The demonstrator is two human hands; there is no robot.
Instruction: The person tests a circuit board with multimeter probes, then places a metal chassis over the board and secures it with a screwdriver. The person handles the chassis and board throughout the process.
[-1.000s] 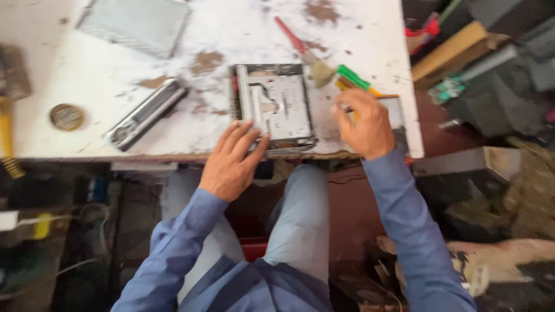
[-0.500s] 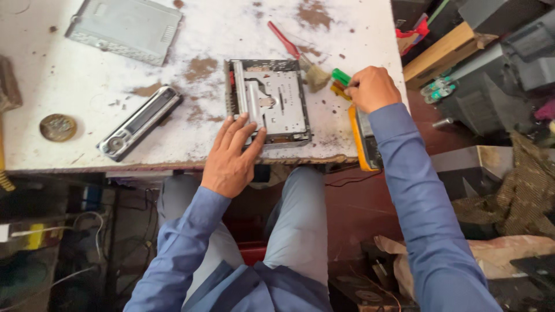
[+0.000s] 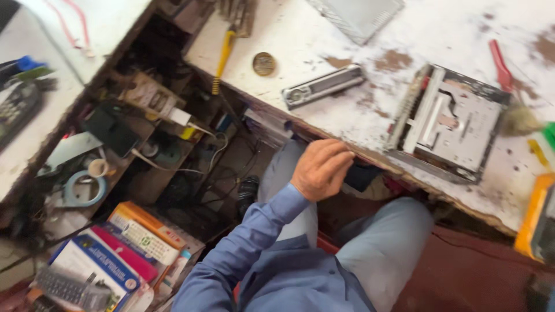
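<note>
Head view: we see the left hand [image 3: 321, 169] hanging empty below the bench edge, fingers curled loosely, grasping nothing, above a knee in grey trousers. The right hand is out of frame. The open grey metal car-stereo chassis [image 3: 448, 124] lies on the white, paint-worn wooden bench top [image 3: 370, 115], close to its front edge and well apart from that hand. A silver detached faceplate [image 3: 324, 85] lies left of the chassis; a round brass tin [image 3: 263, 63] and a yellow-handled tool [image 3: 222, 60] sit farther left. Cluttered shelves [image 3: 144, 127] and boxes crowd the floor below.
</note>
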